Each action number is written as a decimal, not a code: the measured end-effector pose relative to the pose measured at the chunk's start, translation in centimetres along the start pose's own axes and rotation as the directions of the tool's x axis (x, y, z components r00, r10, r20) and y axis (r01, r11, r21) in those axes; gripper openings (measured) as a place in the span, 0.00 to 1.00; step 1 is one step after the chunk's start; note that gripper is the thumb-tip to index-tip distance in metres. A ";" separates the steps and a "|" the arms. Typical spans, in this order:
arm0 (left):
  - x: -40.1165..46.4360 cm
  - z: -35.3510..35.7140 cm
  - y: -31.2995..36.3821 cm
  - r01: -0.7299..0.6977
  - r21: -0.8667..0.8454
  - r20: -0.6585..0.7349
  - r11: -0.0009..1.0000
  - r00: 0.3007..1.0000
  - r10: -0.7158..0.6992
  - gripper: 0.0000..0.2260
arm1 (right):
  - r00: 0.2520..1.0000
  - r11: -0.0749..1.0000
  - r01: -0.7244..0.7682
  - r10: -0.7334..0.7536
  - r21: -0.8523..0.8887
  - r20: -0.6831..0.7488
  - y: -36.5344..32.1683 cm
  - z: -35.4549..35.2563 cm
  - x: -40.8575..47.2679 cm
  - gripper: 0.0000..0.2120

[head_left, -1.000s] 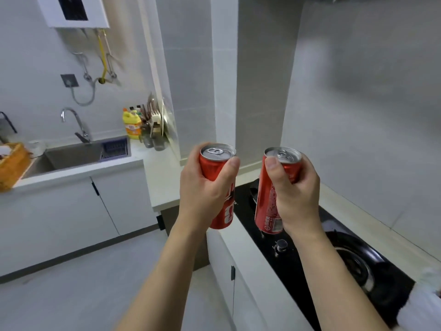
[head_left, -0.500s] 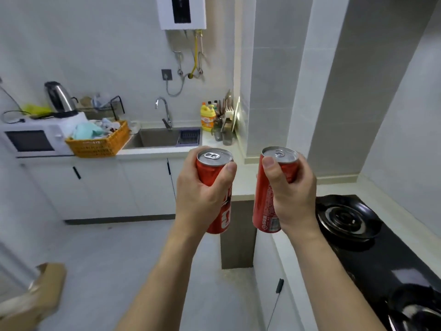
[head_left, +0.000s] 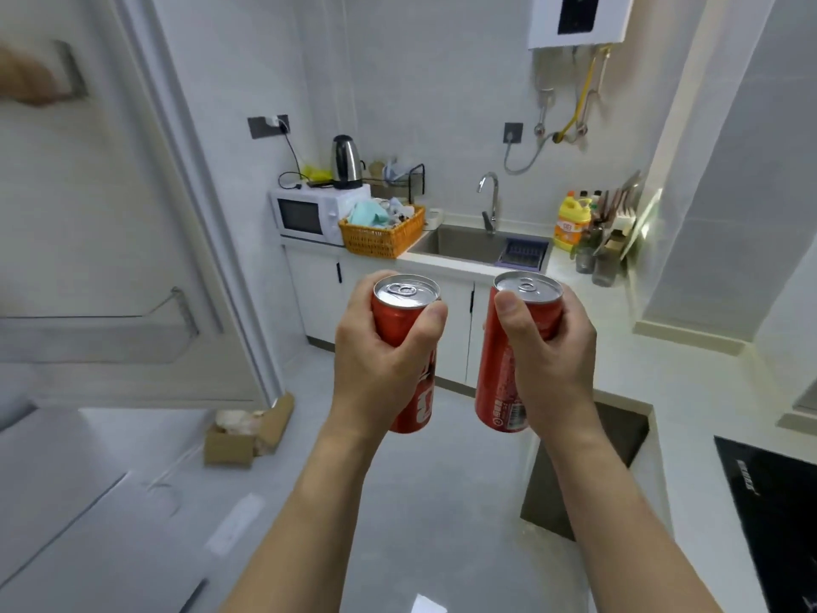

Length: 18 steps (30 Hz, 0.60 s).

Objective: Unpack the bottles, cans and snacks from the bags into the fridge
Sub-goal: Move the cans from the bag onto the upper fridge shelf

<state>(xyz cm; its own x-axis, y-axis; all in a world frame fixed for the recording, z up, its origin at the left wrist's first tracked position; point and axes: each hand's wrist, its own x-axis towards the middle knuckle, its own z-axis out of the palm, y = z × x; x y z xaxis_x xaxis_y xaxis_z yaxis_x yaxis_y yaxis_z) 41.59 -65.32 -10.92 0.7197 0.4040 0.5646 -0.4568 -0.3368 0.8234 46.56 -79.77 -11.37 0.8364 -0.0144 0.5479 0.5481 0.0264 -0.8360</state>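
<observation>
I hold two red drink cans upright in front of me at chest height. My left hand (head_left: 380, 365) grips the shorter-looking can (head_left: 404, 303), fingers wrapped round its body. A slim red can (head_left: 497, 378) is gripped by my right hand (head_left: 550, 360), thumb near its silver top. The open white fridge door (head_left: 110, 214) fills the left of the view, with a clear door shelf (head_left: 93, 338) on its inside. The fridge's interior is not visible.
A small cardboard box (head_left: 241, 435) lies on the grey floor by the door's foot. Behind stand a microwave (head_left: 309, 214) with a kettle (head_left: 347, 163), an orange basket (head_left: 382, 236), a sink (head_left: 479, 245) and a yellow bottle (head_left: 572, 221). A black hob (head_left: 773, 515) is at the right.
My view has swung left, away from the hob, bringing the open fridge door into sight. Both hands keep the same grip on the cans.
</observation>
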 end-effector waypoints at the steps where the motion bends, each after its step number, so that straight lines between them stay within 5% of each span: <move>1: 0.0 -1.1 0.0 0.003 0.013 -0.026 1.000 1.000 -0.003 0.25 | 1.000 1.000 0.006 -0.006 0.014 0.022 -0.1 1.0 -0.1 0.20; 18: -2.6 -24.6 0.5 0.041 0.254 -0.389 0.966 0.919 0.063 0.19 | 0.924 0.961 -0.048 -0.062 0.274 0.379 -4.6 23.7 -7.7 0.17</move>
<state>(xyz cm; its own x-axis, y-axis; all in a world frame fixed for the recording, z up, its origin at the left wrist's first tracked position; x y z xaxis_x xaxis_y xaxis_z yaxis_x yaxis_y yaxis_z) 26.57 -45.61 -10.53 0.4290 0.6810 0.5935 -0.2787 -0.5252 0.8041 37.52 -56.07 -11.03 0.7377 0.3635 0.5689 0.4855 0.2999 -0.8212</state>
